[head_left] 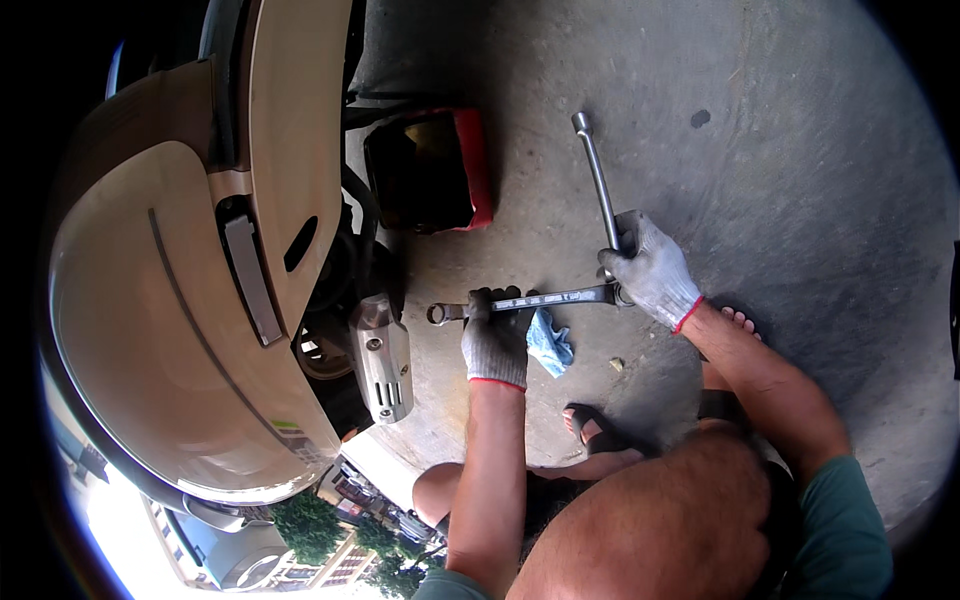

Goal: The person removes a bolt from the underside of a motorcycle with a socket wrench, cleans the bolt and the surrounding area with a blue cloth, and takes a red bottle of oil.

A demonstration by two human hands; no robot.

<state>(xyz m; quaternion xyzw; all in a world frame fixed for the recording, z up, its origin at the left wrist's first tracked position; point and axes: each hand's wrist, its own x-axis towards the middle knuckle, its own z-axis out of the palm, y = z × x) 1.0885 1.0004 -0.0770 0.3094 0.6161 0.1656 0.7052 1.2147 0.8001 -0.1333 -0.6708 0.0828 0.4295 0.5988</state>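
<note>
My left hand (496, 340), in a grey-and-white work glove with a red cuff, is closed round a steel double-ended ring spanner (548, 299) lying horizontally, its left ring beside the thumb. My right hand (650, 265), similarly gloved, grips a long steel socket wrench (595, 165) that points up and away, its socket end at the top. The spanner's right end reaches the underside of the right hand, where the two tools meet; whether they are joined is unclear. Below the spanner, a crumpled light blue cloth (548, 342) rests on the concrete floor (780, 200).
A beige scooter (150, 310) fills the left side, its silver exhaust guard (380, 360) near my left hand. A red-and-black open container (474, 165) sits beside it. My sandalled foot (590, 430) and bare knee (640, 510) are at the bottom.
</note>
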